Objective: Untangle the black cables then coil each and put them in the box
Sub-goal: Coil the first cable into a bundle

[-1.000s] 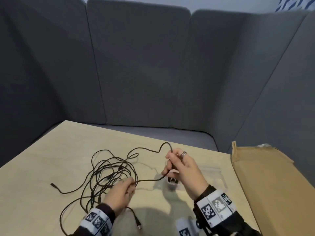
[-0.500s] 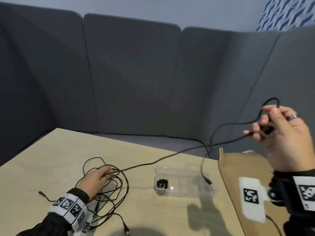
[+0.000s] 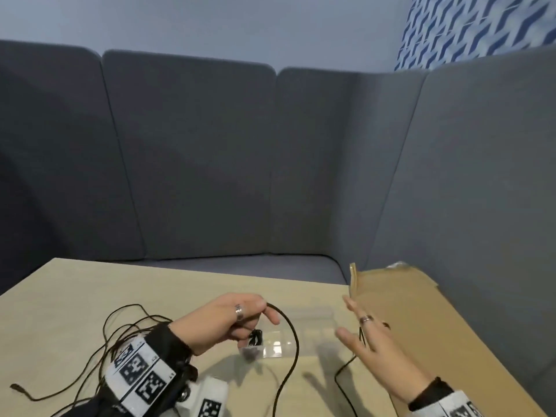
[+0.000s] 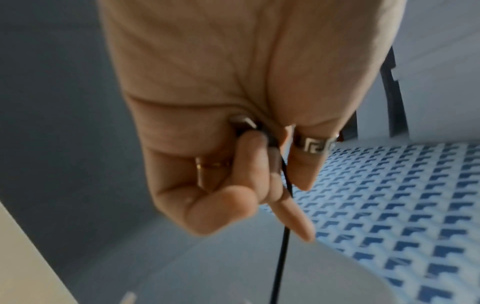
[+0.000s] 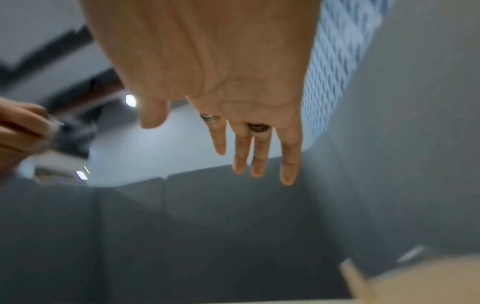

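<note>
The left hand (image 3: 224,322) has a closed grip: in the left wrist view its curled fingers (image 4: 255,164) pinch one black cable (image 3: 290,350) close to its plug end. From that pinch the cable arcs right and drops toward the near edge of the bench (image 3: 75,290). The right hand (image 3: 371,341) is open, fingers straight and spread, holding nothing; a thin stretch of cable passes under or beside its fingers, and contact cannot be told. Just beyond both hands lies a clear plastic box (image 3: 304,329) with a small dark item in its left end. The remaining tangle of black cables (image 3: 126,335) sits on the near left of the bench, behind the left wrist. A cardboard sheet (image 3: 421,320) lies at the right. To coil well, the left hand should probably keep the end pinned while the right lays even, loose loops into it.
</note>
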`<state>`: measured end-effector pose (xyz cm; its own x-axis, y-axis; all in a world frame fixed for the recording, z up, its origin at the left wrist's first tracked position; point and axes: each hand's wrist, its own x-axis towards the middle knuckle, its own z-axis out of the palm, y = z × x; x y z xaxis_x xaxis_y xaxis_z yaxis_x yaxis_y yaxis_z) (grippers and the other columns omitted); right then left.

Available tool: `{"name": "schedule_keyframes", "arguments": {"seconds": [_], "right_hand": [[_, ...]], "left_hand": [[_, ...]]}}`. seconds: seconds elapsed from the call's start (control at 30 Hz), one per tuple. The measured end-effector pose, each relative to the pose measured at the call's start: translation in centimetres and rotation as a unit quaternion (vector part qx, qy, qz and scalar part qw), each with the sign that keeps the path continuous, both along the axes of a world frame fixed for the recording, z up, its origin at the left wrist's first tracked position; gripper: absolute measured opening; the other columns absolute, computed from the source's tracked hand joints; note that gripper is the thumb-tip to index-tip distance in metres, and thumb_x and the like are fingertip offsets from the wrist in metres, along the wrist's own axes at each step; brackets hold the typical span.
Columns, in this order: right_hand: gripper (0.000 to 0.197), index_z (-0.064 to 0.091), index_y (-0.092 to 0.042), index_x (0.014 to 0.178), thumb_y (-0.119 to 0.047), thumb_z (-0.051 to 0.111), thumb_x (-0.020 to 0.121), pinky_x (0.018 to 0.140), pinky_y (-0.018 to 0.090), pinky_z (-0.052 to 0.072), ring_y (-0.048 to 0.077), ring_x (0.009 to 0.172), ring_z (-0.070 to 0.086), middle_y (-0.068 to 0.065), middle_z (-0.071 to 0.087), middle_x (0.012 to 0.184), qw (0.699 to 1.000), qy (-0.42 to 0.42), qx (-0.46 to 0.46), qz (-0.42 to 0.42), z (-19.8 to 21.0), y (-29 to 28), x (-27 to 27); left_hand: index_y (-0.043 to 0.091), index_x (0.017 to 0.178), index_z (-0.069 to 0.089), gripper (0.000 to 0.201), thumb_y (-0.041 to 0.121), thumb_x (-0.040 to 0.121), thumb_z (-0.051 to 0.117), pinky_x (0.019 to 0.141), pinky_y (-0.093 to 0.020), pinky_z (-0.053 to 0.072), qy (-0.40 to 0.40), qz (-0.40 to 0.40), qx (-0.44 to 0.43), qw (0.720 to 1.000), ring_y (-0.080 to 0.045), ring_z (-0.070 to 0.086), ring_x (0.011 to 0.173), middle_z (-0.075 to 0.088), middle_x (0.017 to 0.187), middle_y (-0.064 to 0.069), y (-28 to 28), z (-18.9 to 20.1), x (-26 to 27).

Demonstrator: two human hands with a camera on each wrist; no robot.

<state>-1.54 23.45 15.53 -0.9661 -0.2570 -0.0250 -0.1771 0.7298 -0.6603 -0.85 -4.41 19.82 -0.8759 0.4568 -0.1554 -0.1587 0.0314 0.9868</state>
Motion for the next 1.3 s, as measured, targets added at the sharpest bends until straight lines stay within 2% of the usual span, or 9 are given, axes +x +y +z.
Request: {"name": "schedule_keyframes", "arguments": {"seconds": [0.1,0.2,0.43,0.57,0.7,0.83,1.07,1.17,1.3], "right_hand": [[0.056,0.047,-0.038,0.126,-0.07,0.046,0.079,0.103,0.012,0.034,-0.01,0.115,0.048,-0.014,0.056,0.127,0.958,-0.138,-0.217,0.129,0.2,-4.1,1.4],[0.041,0.065,-0.012,0.091,-0.05,0.048,0.088,0.085,0.029,0.05,0.026,0.091,0.065,0.016,0.071,0.095,0.887,-0.223,-0.389,0.109,-0.5,-5.5,2.5],[0.024,0.049,0.0,0.083,-0.022,0.059,0.088,0.045,0.02,0.04,0.017,0.041,0.048,0.009,0.047,0.048,0.814,-0.3,-0.489,0.093,-1.0,-3.5,4.7],[0.029,0.056,-0.011,0.08,-0.037,0.045,0.087,0.043,0.019,0.03,0.009,0.04,0.036,-0.001,0.04,0.046,0.872,-0.27,-0.397,0.095,-0.4,-1.1,4.7],[0.04,0.058,-0.034,0.078,-0.059,0.031,0.09,0.061,0.028,0.042,0.011,0.057,0.05,-0.002,0.056,0.063,0.982,0.085,-0.071,0.156,0.0,2.6,2.8],[0.042,0.065,-0.031,0.075,-0.056,0.037,0.093,0.047,0.018,0.038,0.005,0.052,0.053,-0.013,0.06,0.066,0.886,0.439,0.127,0.073,2.6,4.6,0.9],[0.041,0.059,-0.024,0.088,-0.059,0.037,0.088,0.073,0.03,0.039,-0.004,0.069,0.056,-0.015,0.061,0.07,0.987,0.081,-0.005,0.138,-0.5,2.6,0.8],[0.02,0.053,-0.035,0.093,-0.048,0.038,0.095,0.077,0.022,0.042,0.0,0.079,0.054,-0.022,0.055,0.075,0.972,-0.012,-0.014,0.234,-2.7,1.8,2.9],[0.016,0.05,-0.044,0.078,-0.04,0.038,0.087,0.07,0.022,0.041,0.001,0.067,0.05,-0.017,0.054,0.067,0.968,-0.046,-0.013,0.245,-2.1,2.0,3.9]], "left_hand": [[0.005,0.081,0.071,0.034,0.03,0.083,0.049,0.052,-0.024,0.041,-0.068,-0.021,0.133,0.989,-0.008,0.025,0.045,0.026,0.054,0.005,3.7,1.0,0.4],[0.004,0.072,0.071,0.031,0.031,0.083,0.06,0.05,-0.028,0.05,-0.129,0.021,0.253,0.958,-0.012,0.045,0.044,0.042,0.053,0.001,6.2,1.6,0.6],[0.01,0.121,0.058,0.043,0.03,0.086,0.043,0.105,-0.037,0.041,0.057,0.18,0.25,0.95,-0.013,0.052,0.124,0.06,0.128,0.001,8.3,0.1,-0.5],[0.03,0.129,0.048,0.033,0.027,0.097,0.039,0.106,-0.012,0.029,0.233,0.18,-0.05,0.954,0.008,0.04,0.127,0.049,0.135,0.02,8.2,-1.9,-1.1],[0.021,0.124,0.05,0.031,0.027,0.1,0.031,0.084,-0.014,0.045,0.314,0.09,-0.381,0.865,-0.004,0.057,0.102,0.057,0.124,0.003,8.5,-4.1,-1.5],[0.015,0.084,0.06,0.05,0.05,0.094,0.026,0.037,-0.018,0.03,0.062,-0.064,-0.195,0.977,-0.006,0.041,0.032,0.065,0.063,-0.009,11.6,-3.6,1.1],[0.004,0.099,0.071,0.054,0.048,0.09,0.04,0.046,-0.018,0.05,-0.05,0.038,0.294,0.954,-0.013,0.062,0.048,0.073,0.088,-0.014,14.0,0.3,2.4],[0.009,0.116,0.061,0.032,0.02,0.087,0.054,0.092,-0.032,0.052,0.097,0.163,0.206,0.96,-0.017,0.063,0.11,0.066,0.12,-0.004,12.7,-0.9,1.0],[0.027,0.128,0.05,0.035,0.017,0.096,0.042,0.097,-0.007,0.035,0.314,0.177,-0.244,0.9,-0.002,0.053,0.118,0.058,0.126,0.011,9.3,-3.9,-0.6]]}}
